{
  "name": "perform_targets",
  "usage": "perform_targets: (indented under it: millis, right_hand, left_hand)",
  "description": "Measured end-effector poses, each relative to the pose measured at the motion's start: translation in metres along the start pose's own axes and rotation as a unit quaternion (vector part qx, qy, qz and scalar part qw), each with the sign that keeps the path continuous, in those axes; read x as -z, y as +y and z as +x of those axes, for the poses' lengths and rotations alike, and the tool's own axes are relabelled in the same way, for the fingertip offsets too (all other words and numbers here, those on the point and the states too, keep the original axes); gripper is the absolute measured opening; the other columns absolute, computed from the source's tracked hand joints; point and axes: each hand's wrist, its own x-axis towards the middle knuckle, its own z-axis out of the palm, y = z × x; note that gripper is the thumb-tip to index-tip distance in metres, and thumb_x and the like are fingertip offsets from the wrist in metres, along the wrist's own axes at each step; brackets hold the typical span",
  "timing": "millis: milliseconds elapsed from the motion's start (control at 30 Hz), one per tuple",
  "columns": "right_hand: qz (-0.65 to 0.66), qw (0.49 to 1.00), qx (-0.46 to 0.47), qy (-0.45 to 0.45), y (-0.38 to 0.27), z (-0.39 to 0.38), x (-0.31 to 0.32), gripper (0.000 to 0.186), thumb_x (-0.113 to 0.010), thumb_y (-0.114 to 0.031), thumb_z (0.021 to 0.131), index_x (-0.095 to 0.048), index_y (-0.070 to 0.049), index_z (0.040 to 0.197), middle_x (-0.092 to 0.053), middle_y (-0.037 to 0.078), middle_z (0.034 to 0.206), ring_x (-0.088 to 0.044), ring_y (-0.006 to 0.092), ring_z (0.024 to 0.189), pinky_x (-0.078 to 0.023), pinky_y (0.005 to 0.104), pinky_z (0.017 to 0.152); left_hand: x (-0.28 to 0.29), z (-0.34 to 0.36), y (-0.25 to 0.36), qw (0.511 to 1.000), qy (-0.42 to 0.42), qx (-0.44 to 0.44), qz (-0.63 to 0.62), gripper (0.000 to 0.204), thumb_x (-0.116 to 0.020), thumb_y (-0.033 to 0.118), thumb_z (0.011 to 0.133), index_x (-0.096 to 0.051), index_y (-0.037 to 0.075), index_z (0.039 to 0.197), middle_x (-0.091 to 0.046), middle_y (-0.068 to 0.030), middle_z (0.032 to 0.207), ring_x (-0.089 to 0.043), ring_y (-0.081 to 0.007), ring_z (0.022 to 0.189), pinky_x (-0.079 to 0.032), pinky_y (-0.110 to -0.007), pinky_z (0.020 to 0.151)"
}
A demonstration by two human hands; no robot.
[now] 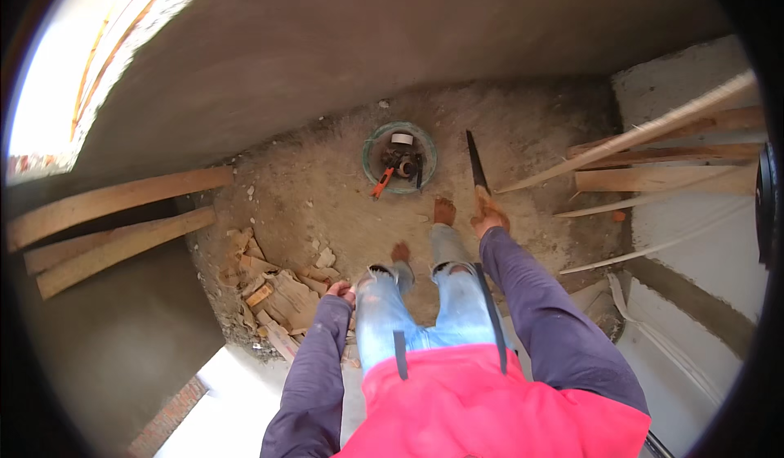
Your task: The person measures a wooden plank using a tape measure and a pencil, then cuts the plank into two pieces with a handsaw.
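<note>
My right hand (490, 219) grips a handsaw (476, 157) by its wooden handle, to the right of my feet. The saw's dark, narrow blade points away from me. My left hand (341, 292) hangs beside my left thigh, its fingers curled in. Whether anything is inside those fingers is hidden. Ahead of my feet stands a round greenish tub (367, 157), apart from both hands. Inside it lie a white roll (402, 138), an orange-handled tool (382, 183) leaning on the rim, and several dark items that I cannot make out.
Torn cardboard and scraps (290, 299) lie in a heap at the left. Wooden boards (122, 201) jut in from the left side. More planks (653, 180) and a long pale strip (637, 138) lean in from the right. A plastered wall (392, 33) rises at the far side.
</note>
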Motion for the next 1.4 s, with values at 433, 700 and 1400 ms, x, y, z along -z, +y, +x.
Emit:
perform_targets:
  millis: [433, 700, 1400]
  right_hand:
    - [-0.134, 0.967, 0.109, 0.188, 0.045, 0.342, -0.169, 0.044, -0.067, -0.029, 0.087, -0.062, 0.002, 0.116, -0.064, 0.020, 0.112, -0.055, 0.0361, 0.112, -0.041, 0.0472, 0.097]
    - [-0.119, 0.970, 0.099, 0.190, 0.063, 0.408, -0.209, 0.044, -0.071, -0.024, 0.082, -0.060, -0.001, 0.118, -0.061, 0.020, 0.120, -0.052, 0.0368, 0.121, -0.036, 0.0467, 0.106]
    - [-0.038, 0.901, 0.417, -0.114, -0.205, -0.180, 0.153, 0.093, -0.081, -0.055, 0.070, -0.043, -0.001, 0.135, -0.053, 0.024, 0.131, -0.052, 0.0367, 0.122, -0.041, 0.0432, 0.104]
  left_hand:
    - [-0.212, 0.450, 0.245, 0.681, -0.035, -0.416, 0.602, 0.088, -0.081, 0.021, 0.072, -0.036, 0.015, 0.147, -0.034, -0.0081, 0.154, -0.032, -0.0303, 0.141, -0.027, -0.048, 0.115]
    - [-0.255, 0.534, 0.238, 0.523, -0.080, -0.423, 0.735, 0.082, -0.078, 0.031, 0.075, -0.040, 0.014, 0.146, -0.035, -0.0092, 0.153, -0.035, -0.0285, 0.140, -0.021, -0.047, 0.117]
    - [-0.003, 0.036, 0.306, 0.903, -0.339, -0.250, 0.080, 0.086, -0.093, 0.033, 0.059, -0.054, -0.004, 0.126, -0.067, -0.0139, 0.111, -0.066, -0.0211, 0.100, -0.051, -0.032, 0.092]
